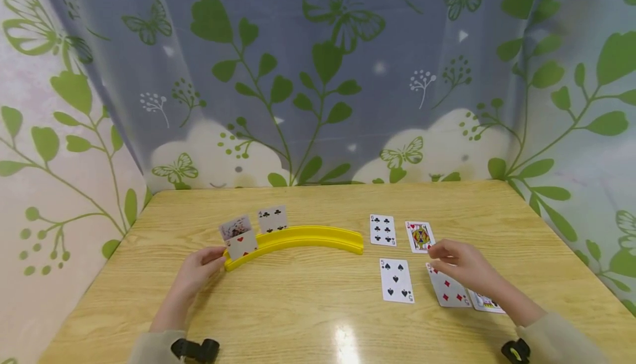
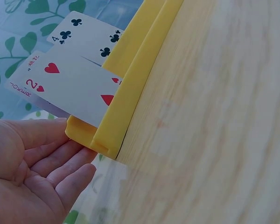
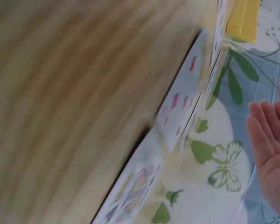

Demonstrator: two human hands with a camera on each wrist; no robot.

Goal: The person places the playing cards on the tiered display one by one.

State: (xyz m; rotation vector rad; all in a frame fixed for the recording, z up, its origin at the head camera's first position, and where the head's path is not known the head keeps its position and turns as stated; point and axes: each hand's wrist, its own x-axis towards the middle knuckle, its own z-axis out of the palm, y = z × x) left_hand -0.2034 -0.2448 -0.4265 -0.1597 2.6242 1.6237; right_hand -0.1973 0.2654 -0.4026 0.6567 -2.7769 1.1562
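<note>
A yellow curved card holder (image 1: 313, 236) lies on the table. Standing in its left part are a two of hearts (image 2: 70, 84), a joker (image 2: 19, 86) mostly hidden behind it, and a four of clubs (image 1: 272, 219). My left hand (image 1: 201, 264) touches the holder's left end with its fingertips; in the left wrist view its fingers are nearly straight and the palm shows. My right hand (image 1: 462, 264) hovers over a diamonds card (image 1: 449, 292), fingertips close to a red face card (image 1: 419, 237). Nothing shows in the right hand; its fingers are extended in the right wrist view.
A six of clubs (image 1: 382, 230) and a five of spades (image 1: 396, 280) lie face up right of the holder. Another face card (image 1: 484, 301) is partly covered by the right forearm. Behind the wooden table (image 1: 308, 309) hangs a leaf-and-butterfly patterned curtain (image 1: 278, 77).
</note>
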